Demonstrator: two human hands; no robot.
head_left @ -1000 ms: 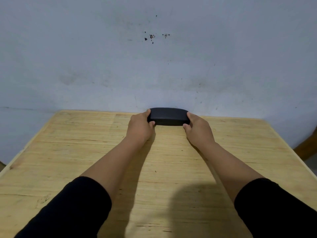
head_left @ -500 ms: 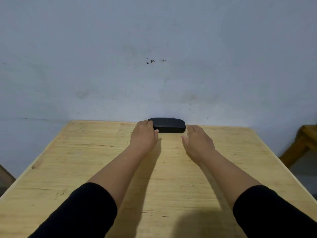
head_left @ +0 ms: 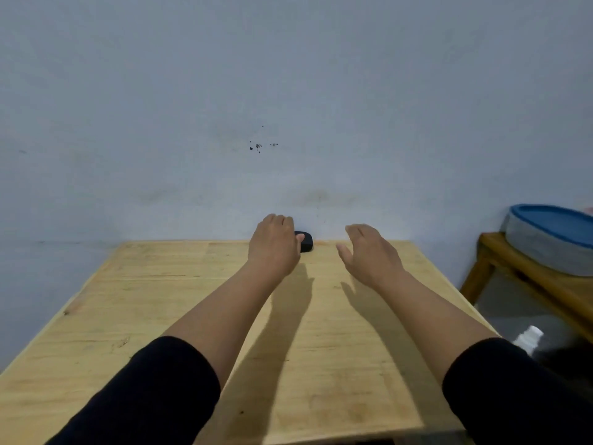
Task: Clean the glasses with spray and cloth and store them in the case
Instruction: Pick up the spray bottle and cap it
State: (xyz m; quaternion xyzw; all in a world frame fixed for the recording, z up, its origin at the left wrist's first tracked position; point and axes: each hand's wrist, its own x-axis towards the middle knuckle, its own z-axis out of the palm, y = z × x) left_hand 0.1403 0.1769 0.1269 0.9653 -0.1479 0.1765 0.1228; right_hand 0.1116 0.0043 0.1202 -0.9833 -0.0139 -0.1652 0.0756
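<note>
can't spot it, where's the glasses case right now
In the head view the black case sits at the table's far edge by the wall, mostly hidden behind the left hand.

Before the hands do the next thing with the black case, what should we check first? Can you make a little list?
1. Case on the table by the wall: ok.
2. Case lid shut: cannot tell, left hand covers most of it.
3. Right hand empty, off the case: ok.
4. Glasses inside: cannot tell.
5. White bottle beyond the table's right edge, not put away: not ok.
</note>
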